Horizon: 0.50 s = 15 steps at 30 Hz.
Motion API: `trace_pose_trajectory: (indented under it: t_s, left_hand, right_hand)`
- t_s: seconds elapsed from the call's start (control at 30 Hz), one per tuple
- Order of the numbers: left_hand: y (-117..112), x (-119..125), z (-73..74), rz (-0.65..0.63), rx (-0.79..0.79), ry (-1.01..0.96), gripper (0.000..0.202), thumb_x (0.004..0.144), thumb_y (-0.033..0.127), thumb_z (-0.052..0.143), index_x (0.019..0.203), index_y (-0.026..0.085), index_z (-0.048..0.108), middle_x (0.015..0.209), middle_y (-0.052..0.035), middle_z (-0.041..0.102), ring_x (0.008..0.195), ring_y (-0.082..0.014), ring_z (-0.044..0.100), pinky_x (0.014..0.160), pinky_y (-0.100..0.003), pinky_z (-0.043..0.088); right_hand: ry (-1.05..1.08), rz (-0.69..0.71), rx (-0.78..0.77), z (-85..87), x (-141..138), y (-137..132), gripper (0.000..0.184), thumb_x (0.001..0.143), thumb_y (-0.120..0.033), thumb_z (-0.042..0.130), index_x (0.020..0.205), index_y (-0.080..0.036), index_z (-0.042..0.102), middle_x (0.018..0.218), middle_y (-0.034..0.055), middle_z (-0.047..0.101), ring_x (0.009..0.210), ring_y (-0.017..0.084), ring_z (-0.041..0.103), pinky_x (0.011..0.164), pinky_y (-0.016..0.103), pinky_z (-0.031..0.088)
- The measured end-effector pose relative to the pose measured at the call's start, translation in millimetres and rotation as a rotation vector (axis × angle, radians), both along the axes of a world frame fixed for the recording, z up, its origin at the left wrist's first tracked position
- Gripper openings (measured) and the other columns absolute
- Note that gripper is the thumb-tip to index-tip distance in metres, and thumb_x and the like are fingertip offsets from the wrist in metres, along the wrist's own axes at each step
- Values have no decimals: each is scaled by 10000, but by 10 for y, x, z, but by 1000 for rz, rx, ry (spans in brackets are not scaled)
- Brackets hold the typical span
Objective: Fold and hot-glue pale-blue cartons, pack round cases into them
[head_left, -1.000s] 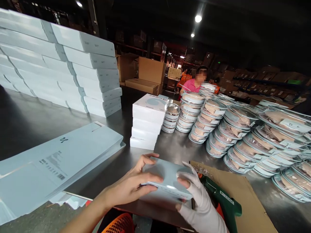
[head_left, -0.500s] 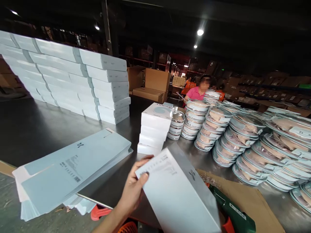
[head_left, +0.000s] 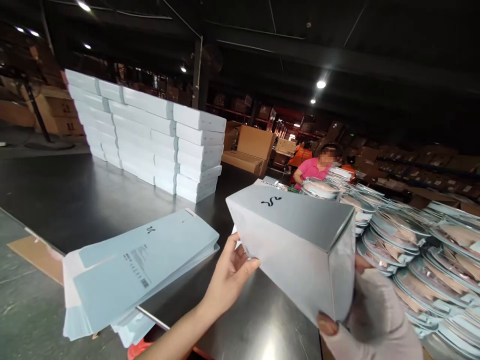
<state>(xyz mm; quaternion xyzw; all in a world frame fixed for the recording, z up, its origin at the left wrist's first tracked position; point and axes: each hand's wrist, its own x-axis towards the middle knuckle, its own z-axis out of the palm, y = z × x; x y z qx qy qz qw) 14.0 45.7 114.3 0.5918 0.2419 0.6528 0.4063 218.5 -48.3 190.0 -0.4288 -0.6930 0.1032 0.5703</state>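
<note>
I hold a pale blue-grey carton (head_left: 296, 245) up in front of me, tilted, with a small black logo on its upper face. My left hand (head_left: 230, 277) grips its lower left edge, thumb on the front face. My right hand (head_left: 365, 312), in a pale glove and sleeve, holds its right end from below and behind. The carton hides the small stack of white boxes behind it.
A pile of flat unfolded cartons (head_left: 138, 265) lies at my left on the dark metal table (head_left: 93, 195). A wall of stacked white boxes (head_left: 157, 140) stands behind. Several stacks of round clear-lidded packs (head_left: 408, 245) fill the right. A person in pink (head_left: 317, 167) works across the table.
The carton went from lying flat under both hands to being lifted and turned up on edge. My view has tilted upward and swung left.
</note>
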Motion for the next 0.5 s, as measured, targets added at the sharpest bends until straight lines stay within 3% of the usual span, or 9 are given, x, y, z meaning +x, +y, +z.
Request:
trace_pose_trajectory:
  t_s: [0.1, 0.17, 0.23, 0.3, 0.4, 0.5]
  left_hand:
    - [148, -239, 139, 134, 42, 135, 576, 930, 563, 633, 1382, 256, 452, 1386, -141, 597, 1297, -288, 609, 1077, -439, 508]
    - [253, -535, 186, 292, 41, 251, 539, 908, 515, 644, 1355, 241, 516, 1421, -145, 553, 1377, -312, 525, 1142, -472, 441]
    - [357, -917, 178, 465, 5, 385, 443, 915, 476, 613, 1281, 229, 583, 1408, -148, 551, 1384, -346, 503, 1154, -522, 407]
    - [467, -1331, 111, 621, -70, 529, 439, 916, 481, 591, 1264, 214, 601, 1425, -166, 544, 1342, -399, 531, 1099, -573, 441]
    - [628, -1889, -84, 822, -227, 758, 413, 898, 401, 659, 1234, 162, 627, 1369, -208, 593, 1328, -444, 531, 1108, -647, 393]
    - [702, -2250, -329, 962, -394, 957, 344, 918, 385, 731, 1165, 152, 668, 1278, -142, 668, 1273, -369, 587, 1087, -632, 429]
  right_hand:
    - [-103, -190, 115, 453, -183, 218, 529, 815, -527, 770, 1265, -329, 576, 1338, 113, 676, 1046, 298, 726, 793, 397, 639]
    - [-240, -371, 170, 746, -314, 474, 536, 757, -498, 795, 1212, -306, 587, 1261, 98, 695, 1022, 319, 705, 808, 453, 604]
    - [-466, -507, 202, 934, -421, 822, 561, 729, -392, 824, 1225, -262, 595, 1210, 105, 713, 1013, 331, 699, 833, 471, 583]
    - [-695, -547, 216, 978, -496, 1222, 590, 748, -297, 833, 1275, -198, 586, 1210, 136, 720, 1084, 345, 686, 900, 472, 576]
    - [-885, -467, 204, 833, -576, 1753, 614, 759, -167, 825, 1319, -122, 578, 1334, 204, 682, 1271, 379, 608, 1011, 483, 541]
    - [-990, -407, 169, 634, -636, 1972, 640, 733, -139, 839, 1320, -79, 590, 1420, 263, 629, 1315, 452, 572, 974, 573, 555]
